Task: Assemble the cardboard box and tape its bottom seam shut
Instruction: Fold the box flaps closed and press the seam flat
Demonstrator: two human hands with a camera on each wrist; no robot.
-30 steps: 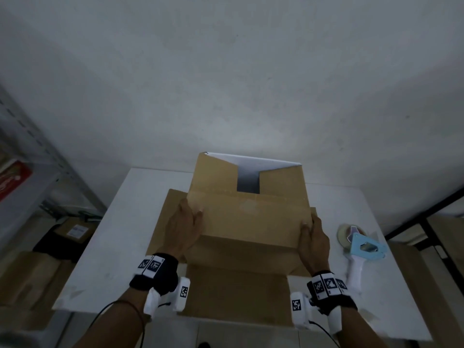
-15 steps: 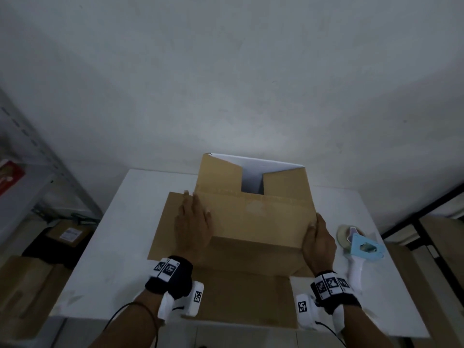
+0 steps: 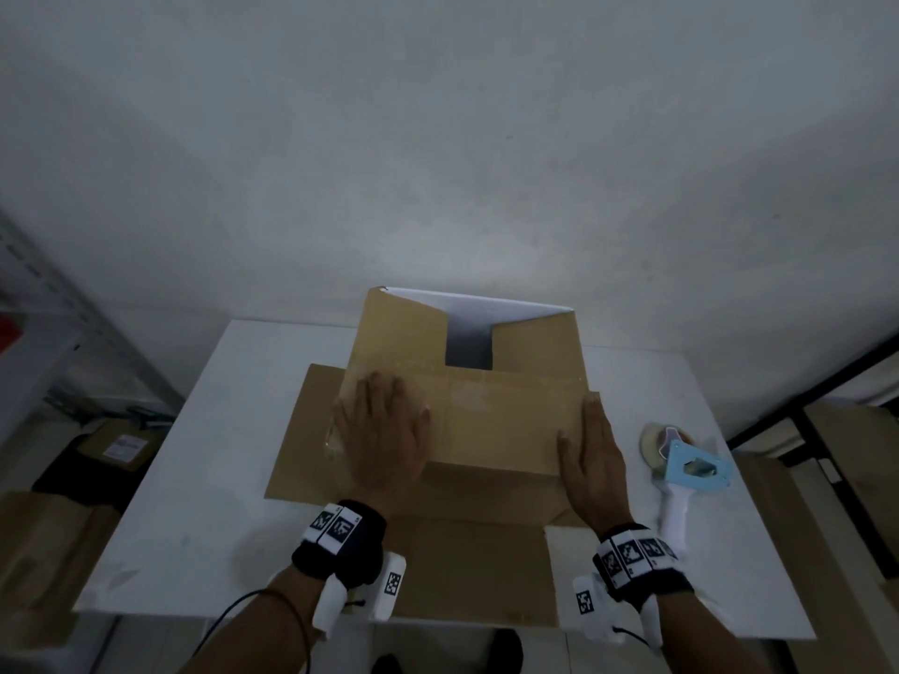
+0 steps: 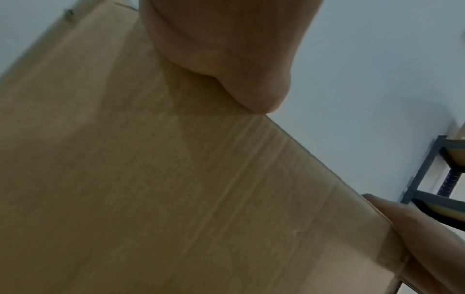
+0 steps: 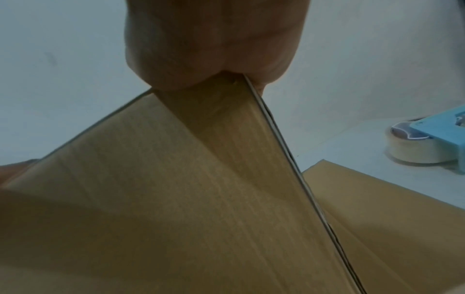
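Since one second ago: left hand [image 3: 384, 432] shifted from the left edge of the near flap [image 3: 491, 420] up onto its top face; right hand [image 3: 591, 459] slid slightly inward along the flap's right end.

Cardboard box [image 3: 467, 381]: plain brown, partly erected, standing on the white tabletop [image 3: 204, 479] with its bottom side up. Two short flaps folded inward at the far side, a dark rectangular gap between them showing a white inner wall. Near flap folded down across the opening, lying almost level. Seam untaped. Additional flaps spread flat on the tabletop toward the near edge and to the left.

Left hand: palm down, fingers straight and spread, pressing flat on the left end of the near flap. Right hand: fingers extended along the flap's right end, thumb on the top face; in the right wrist view the flap edge [image 5: 264, 111] sits wedged between thumb and fingers. Hands well apart, one at each end of the flap.

Tape dispenser [image 3: 691, 471]: blue and white, roll fitted, lying on the tabletop just right of the right hand, untouched.
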